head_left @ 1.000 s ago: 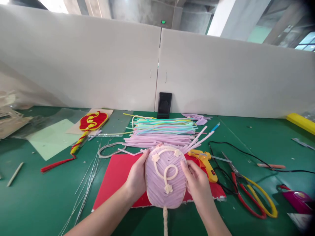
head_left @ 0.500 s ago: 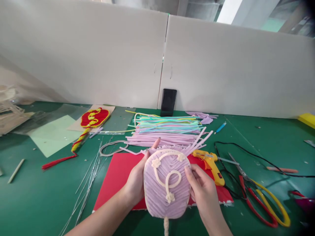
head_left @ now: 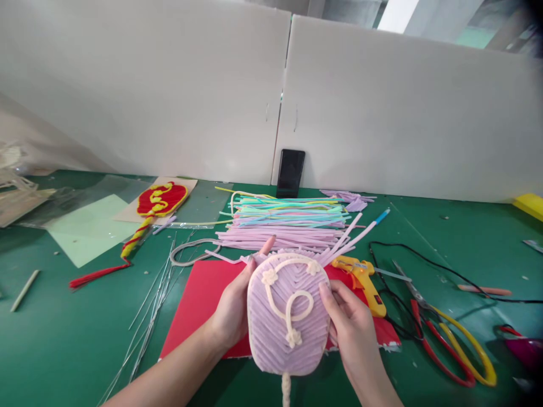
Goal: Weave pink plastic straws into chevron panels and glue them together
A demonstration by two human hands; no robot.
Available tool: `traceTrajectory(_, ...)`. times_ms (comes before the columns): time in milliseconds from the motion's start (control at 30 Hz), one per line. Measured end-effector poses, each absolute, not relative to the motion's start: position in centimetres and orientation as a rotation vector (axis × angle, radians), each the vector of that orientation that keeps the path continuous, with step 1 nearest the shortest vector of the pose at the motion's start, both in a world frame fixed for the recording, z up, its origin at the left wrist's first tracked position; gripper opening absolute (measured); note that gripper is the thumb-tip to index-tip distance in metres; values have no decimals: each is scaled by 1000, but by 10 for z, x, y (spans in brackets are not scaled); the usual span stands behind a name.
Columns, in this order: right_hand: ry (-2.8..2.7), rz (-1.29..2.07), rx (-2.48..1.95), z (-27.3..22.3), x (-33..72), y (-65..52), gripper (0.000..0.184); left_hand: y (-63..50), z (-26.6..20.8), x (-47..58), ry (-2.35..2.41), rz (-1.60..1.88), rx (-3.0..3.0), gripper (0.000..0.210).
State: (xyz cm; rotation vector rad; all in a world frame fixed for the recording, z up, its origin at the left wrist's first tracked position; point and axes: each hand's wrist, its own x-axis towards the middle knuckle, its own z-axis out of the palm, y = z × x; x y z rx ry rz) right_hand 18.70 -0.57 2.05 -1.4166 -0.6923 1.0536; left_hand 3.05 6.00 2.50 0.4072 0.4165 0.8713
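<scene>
In the head view, a lilac fan (head_left: 275, 347) stood before the person, its ribbed face turned toward the camera. Its long axis ran nearly upright in the picture: the broad, rounded top pointed away toward the pile of coloured stems (head_left: 282, 237), while the twisted cream handle (head_left: 285, 390) pointed back toward the person and ran out at the lower edge. The ribs slanted in from both sides to a central line, and a looping cream trim (head_left: 272, 302) with small flowers lay over them.

The fan was between the two hands, above the near part of a red board (head_left: 199, 294). The left hand (head_left: 232, 311) grasped its left edge, thumb raised beside the upper rim; the right hand (head_left: 351, 316) pinched the right edge, thumb on the face and the other fingers partly hidden. Neither hand was on the handle.

Just beyond the right hand lay a yellow glue gun (head_left: 365, 285), with open scissors (head_left: 456, 345) farther right. Loose wires (head_left: 155, 308) lay left of the board.
</scene>
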Motion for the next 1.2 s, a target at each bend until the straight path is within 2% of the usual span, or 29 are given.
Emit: traceTrajectory(1200, -762, 976, -1509, 26, 187, -6, 30, 56, 29, 31, 412, 892, 434, 57)
